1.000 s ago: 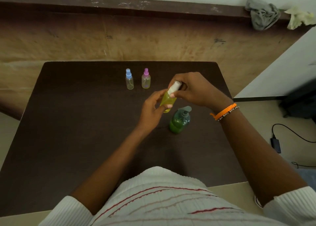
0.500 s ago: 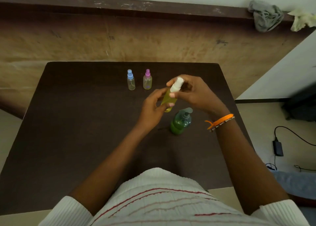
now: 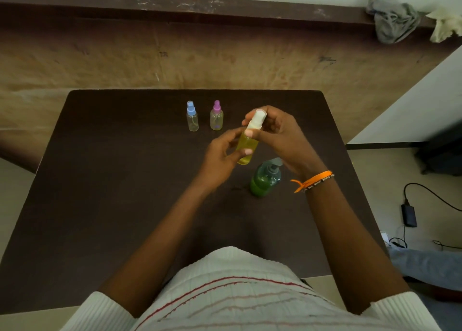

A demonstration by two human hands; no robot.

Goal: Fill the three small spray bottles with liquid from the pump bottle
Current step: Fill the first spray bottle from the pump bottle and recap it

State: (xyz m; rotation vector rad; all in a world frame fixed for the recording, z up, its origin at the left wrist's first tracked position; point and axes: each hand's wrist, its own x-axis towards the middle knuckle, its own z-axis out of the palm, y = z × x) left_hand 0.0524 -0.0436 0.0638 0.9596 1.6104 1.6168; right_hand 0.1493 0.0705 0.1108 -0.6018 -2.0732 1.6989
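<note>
Dim, soft indoor light, faint shadows, no glare, slight softness throughout, wide-angle bending at the edges

A dark brown table (image 3: 105, 180) is standing against a worn wall, carrying three bottles. A blue-capped bottle (image 3: 192, 116) and a pink-capped bottle (image 3: 216, 115) are standing upright, just beside each other, toward the far edge. A green pump bottle (image 3: 265, 179) is sitting nearer the middle, well apart from the pair, its pump head partly hidden behind a wrist.
</note>
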